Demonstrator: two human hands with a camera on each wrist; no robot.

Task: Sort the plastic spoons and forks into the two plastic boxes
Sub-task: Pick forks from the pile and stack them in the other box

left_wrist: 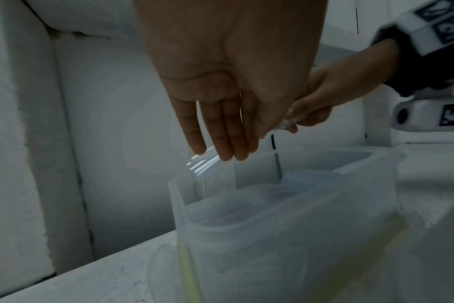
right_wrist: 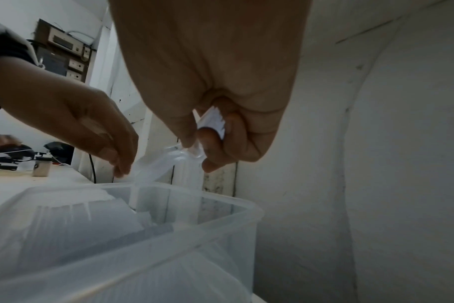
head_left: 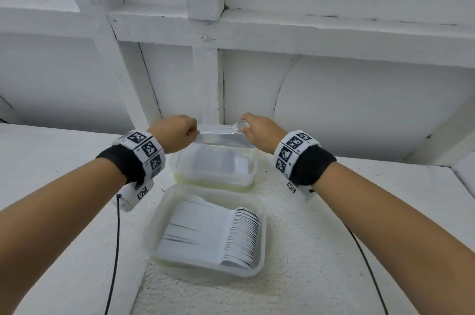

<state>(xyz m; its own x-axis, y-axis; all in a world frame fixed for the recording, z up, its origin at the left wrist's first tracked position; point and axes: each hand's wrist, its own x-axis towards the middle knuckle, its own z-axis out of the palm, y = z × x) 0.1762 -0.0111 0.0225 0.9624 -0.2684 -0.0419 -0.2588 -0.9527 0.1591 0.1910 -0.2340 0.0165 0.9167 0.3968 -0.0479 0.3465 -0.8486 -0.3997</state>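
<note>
- One white shelf (head_left: 372, 212) holds everything, with a white wall behind it.
- Two see-through plastic boxes sit on it, one behind the other, almost touching. Both are open on top.
- The near box (head_left: 154, 227) holds one tidy row of white spoons (head_left: 244, 235). They are packed too tight to count. Their bowls point to the right.
- The far box (head_left: 253, 168) has pale cutlery inside too. It is too blurry to tell spoons from forks, or to count them.
- Two hands are held up over the far box, at its back edge.
- The left hand (head_left: 178, 132) pinches one end of a small bunch of clear cutlery (head_left: 218, 131). In the left wrist view, thin prongs poke out past its fingertips (left_wrist: 226, 151).
- The right hand (head_left: 257, 129) is curled around the other end of the same bunch.
- I cannot count the pieces in the bunch.
- Each wrist wears one black band with black-and-white square code tags. No words can be read anywhere.
</note>
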